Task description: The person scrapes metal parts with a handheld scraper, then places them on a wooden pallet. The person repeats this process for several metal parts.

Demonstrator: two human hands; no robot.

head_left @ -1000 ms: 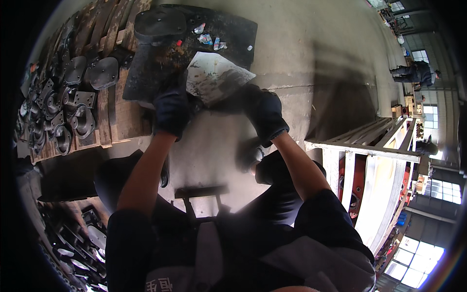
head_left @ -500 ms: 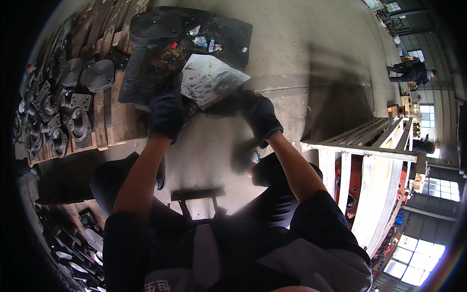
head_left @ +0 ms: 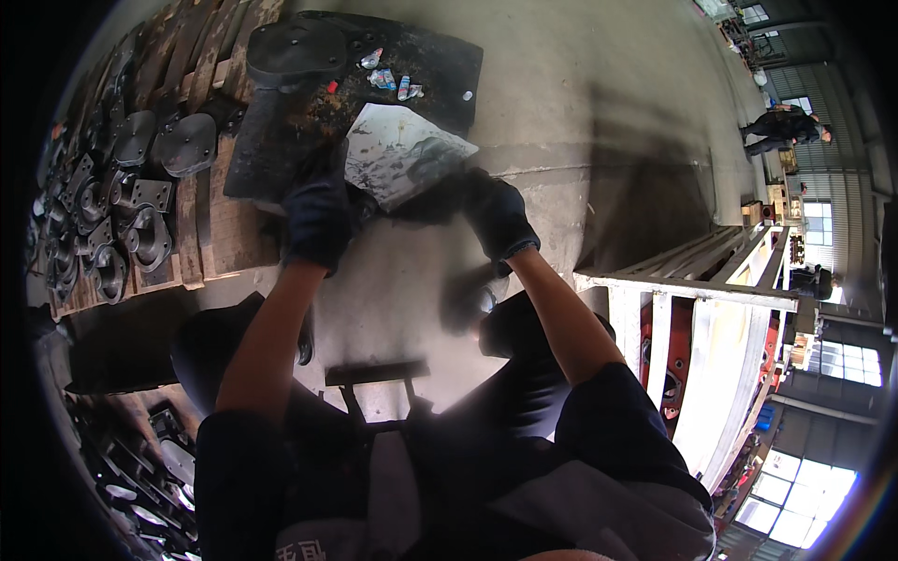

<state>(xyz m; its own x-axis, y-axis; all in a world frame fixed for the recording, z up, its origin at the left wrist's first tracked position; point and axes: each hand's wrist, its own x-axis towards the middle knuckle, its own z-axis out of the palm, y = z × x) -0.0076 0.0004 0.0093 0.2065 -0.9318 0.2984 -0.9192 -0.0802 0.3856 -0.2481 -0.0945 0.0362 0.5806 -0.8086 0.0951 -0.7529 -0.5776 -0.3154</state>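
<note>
Both my hands wear dark gloves and reach forward to the near edge of a dark, worn plate-like bench top [head_left: 281, 154]. My left hand [head_left: 320, 222] is curled at the left side of a stained white sheet [head_left: 398, 150], its fingers sinking into black shadow. My right hand [head_left: 502, 217] is closed near the sheet's lower right corner. Something dark lies between the hands below the sheet, too dim to make out. What either hand holds is hidden. On the bench top rest a thick rounded metal plate [head_left: 297, 49], crumpled wrappers or tubes [head_left: 382, 79] and a small red piece [head_left: 332, 87].
At left, a wooden pallet [head_left: 192, 238] bears many dark metal castings [head_left: 148, 234]. More metal parts [head_left: 173, 458] lie at lower left. A white slatted crate [head_left: 692, 290] with red parts stands at right. A low stand [head_left: 377, 372] is between my legs. A person [head_left: 790, 126] is far right.
My hands hold nearly the same place by the sheet. The whole view has shifted slightly left. The distant person's pose differs a little.
</note>
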